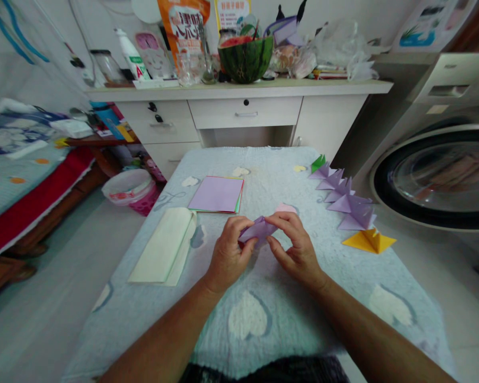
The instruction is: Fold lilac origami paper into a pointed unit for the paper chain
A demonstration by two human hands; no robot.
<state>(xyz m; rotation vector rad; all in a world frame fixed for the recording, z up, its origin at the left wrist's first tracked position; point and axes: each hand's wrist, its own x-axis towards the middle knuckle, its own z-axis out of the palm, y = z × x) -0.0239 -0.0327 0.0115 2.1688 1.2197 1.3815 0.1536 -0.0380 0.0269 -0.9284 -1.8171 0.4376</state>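
Observation:
Both hands meet over the middle of a table covered with a pale blue cloth (263,330). A small folded purple paper piece (257,230) is pinched between them. My left hand (228,254) grips its left end with fingers curled. My right hand (297,244) holds its right end, thumb and fingers pressed on it. A stack of square coloured paper sheets (217,194), purple on top, lies just beyond the hands.
A row of folded purple paper shapes (345,199) runs along the right side, with a green one (318,161) behind and a yellow one (369,240) in front. A cream folded sheet (165,244) lies left. A drawer desk (245,111) with a cut watermelon (245,56) stands behind; a washing machine (439,175) right.

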